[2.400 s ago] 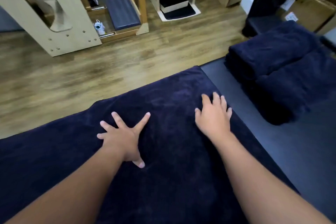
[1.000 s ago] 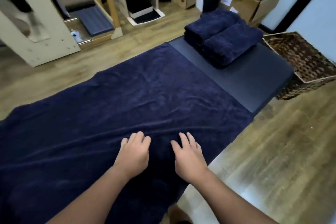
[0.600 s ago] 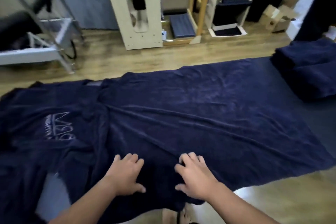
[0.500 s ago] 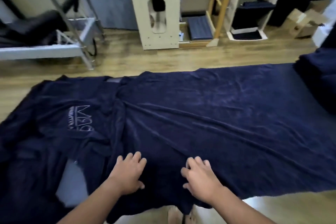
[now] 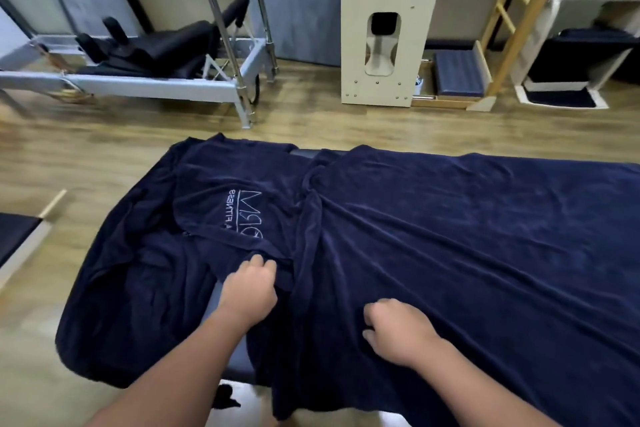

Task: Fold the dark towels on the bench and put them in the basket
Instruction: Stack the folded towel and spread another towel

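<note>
Comparing with half a second ago, I see both hands have changed from lying flat on the cloth to gripping it: the left hand (image 5: 250, 291) has reached forward and its curled fingers pinch a fold of the logo towel (image 5: 166, 239) just below the stitched lettering, while the right hand (image 5: 398, 333) has balled up, its fingers bunching the near part of the long towel (image 5: 467, 253). The view has also swung left, so the folded stack that showed at the right edge is out of sight, and the metal-framed exercise machine (image 5: 145, 69) now fills the upper left. The long towel lies spread along the bench (image 5: 225, 350), its long axis running left to right and off the right edge of the picture, its left end rumpled into a thick ridge. The logo towel lies crumpled over the bench's left end, drooping toward the floor, with its white outlined lettering upside down to me and reading sideways. Both towels are dark navy, plush and matte, creased in soft diagonal folds; the bench shows as a smooth, dark grey padded strip between them. Beyond is pale wood-grain flooring (image 5: 311, 114), an arched cream wooden panel (image 5: 388, 28) with cut-outs, and a light wooden ladder (image 5: 516, 7).
</note>
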Motion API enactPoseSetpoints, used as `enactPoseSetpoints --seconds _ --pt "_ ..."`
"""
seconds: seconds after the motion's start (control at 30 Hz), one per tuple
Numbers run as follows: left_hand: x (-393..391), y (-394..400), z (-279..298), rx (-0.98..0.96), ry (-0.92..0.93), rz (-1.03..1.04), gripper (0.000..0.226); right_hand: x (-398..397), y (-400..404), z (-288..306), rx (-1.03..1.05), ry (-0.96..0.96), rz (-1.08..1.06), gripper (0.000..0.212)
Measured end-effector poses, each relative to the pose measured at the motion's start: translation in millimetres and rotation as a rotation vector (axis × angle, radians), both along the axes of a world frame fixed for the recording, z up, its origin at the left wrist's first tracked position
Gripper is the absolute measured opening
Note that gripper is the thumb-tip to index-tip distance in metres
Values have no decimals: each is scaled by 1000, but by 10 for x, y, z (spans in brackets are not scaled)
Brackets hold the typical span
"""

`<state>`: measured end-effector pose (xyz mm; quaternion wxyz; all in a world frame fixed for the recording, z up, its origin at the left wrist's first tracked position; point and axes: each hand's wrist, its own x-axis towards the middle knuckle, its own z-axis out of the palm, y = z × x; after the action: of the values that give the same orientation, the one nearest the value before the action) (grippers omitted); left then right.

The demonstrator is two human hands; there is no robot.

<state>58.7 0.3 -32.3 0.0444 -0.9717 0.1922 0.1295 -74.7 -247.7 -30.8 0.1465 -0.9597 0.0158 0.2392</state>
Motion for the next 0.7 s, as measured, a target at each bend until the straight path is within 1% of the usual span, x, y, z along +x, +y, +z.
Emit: enactPoseSetpoints --seconds 0.1,0.2,0.3,0.37,0.4,0.47,0.5,0.53,0.6,0.63,0.67,0.7 --pt "482 299 3 42 -10 67 40 304 355 38 27 -93 -34 20" --pt "976 597 -55 26 85 103 67 688 793 12 76 -165 -99 25" --pt "1385 821 -105 71 133 84 73 1080 1208 -5 129 -232 -194 35" --pt "1578 934 -118 94 166 54 71 1320 1472 5 109 -223 -244 44" --pt "1675 980 -122 81 197 48 68 1434 1600 -3 70 -189 -262 52" --pt "1845 1050 -82 67 254 67 57 1603 1796 -40 -11 -61 -332 72" --pt "1926 1087 -60 66 271 81 49 1661 1865 -63 -50 13 -374 75" --pt "1992 1141 -52 70 290 90 40 1703 1919 -85 -93 66 -398 70" --pt "2054 1263 -38 79 351 94 23 1718 1976 -96 -176 120 -381 43" --pt "2078 1331 -18 67 388 107 17 1718 2007 -97 -202 127 -363 33" --pt "2105 1402 -25 29 419 140 15 1715 2042 -93 -212 129 -349 30" --pt "2138 1455 -26 -48 443 193 14 1711 2079 -78 -213 137 -335 31"
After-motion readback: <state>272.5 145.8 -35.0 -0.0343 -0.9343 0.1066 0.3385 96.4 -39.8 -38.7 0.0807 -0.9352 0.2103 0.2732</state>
